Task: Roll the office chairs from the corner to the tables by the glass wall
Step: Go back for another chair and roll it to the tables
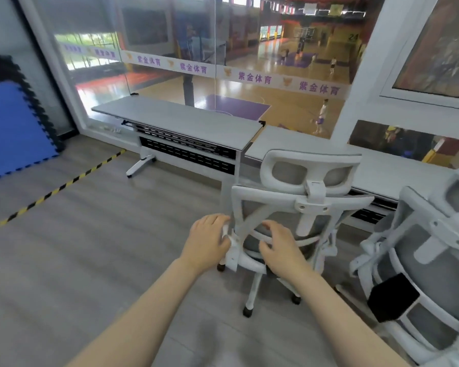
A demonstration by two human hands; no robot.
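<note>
Both our bare forearms reach forward from the bottom edge. Our left hand (208,241) grips the left edge of the backrest frame on the white-framed grey-mesh office chair (292,223), fingers curled round the plastic. Our right hand (278,246) curls over the lower curved bar of the same backrest, grasping it too. That chair stands on the grey wood-look floor (77,247), its headrest facing the long pale-grey table (316,152) by the glass wall (223,62); chair back sits just beside the table edge. We see a second white mesh office chair (421,274) to the right, near the first, with a black pad on its armrest. Another pale-grey table with perforated black panels (180,120) stands left of the long one, also along the glass. Blue foam mats (11,128) lean at far left. Yellow-black striped tape (56,190) runs across the floor.
</note>
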